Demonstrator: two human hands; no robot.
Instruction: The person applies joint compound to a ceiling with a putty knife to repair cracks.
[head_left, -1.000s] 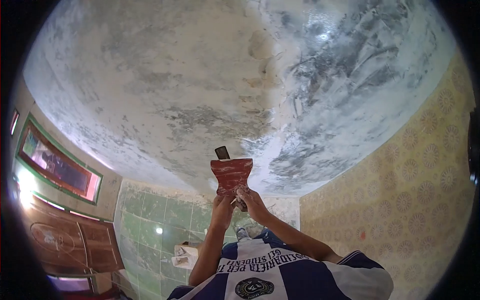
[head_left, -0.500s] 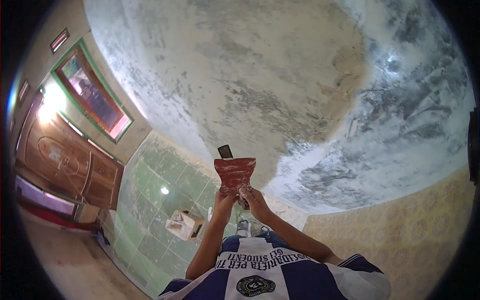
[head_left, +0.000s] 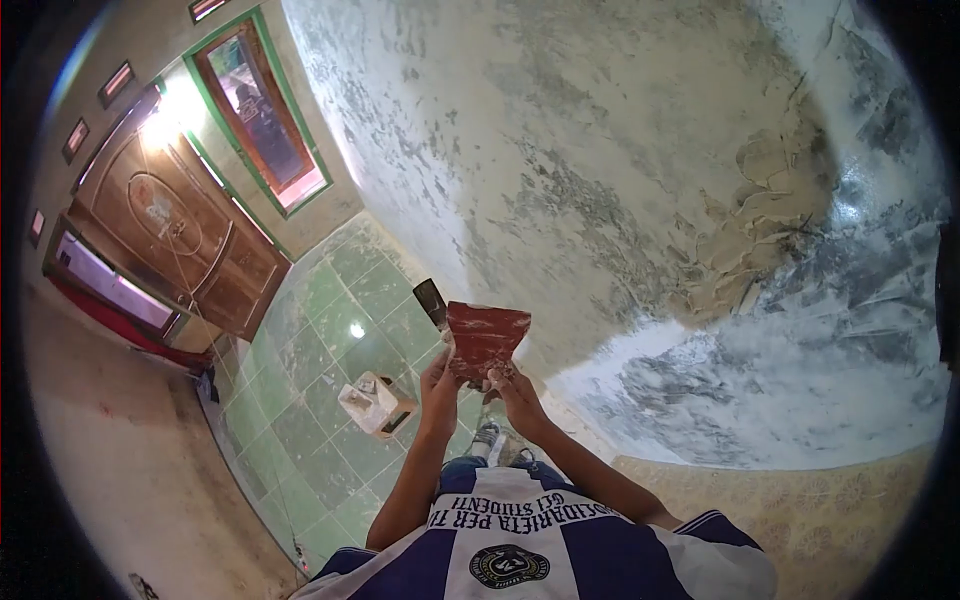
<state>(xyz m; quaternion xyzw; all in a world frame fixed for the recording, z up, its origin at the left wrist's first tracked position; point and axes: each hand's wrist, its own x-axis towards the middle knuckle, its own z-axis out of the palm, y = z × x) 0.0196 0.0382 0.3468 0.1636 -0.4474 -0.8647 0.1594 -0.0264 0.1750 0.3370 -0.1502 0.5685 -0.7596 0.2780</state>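
A wide red blade (head_left: pixel 487 338), smeared with pale paste, is held up in front of my body. My right hand (head_left: pixel 513 392) is closed on its lower end. Beside it my left hand (head_left: pixel 438 385) is closed at the blade's lower left. A dark, narrow tool (head_left: pixel 431 302) sticks up from my left hand, left of the red blade. The fingertips of both hands are partly hidden behind the blade.
A patchy grey and white plastered wall (head_left: pixel 600 200) rises ahead. On the green tiled floor (head_left: pixel 310 430) stands a small stool (head_left: pixel 376 404) with a white, paste-marked top. A wooden door (head_left: pixel 170 235) and a green-framed window (head_left: pixel 255 110) are at the left.
The view has turned, so door, window and stool sit further right. The dark tool now stands further out to the left of the red blade, showing more of its length.
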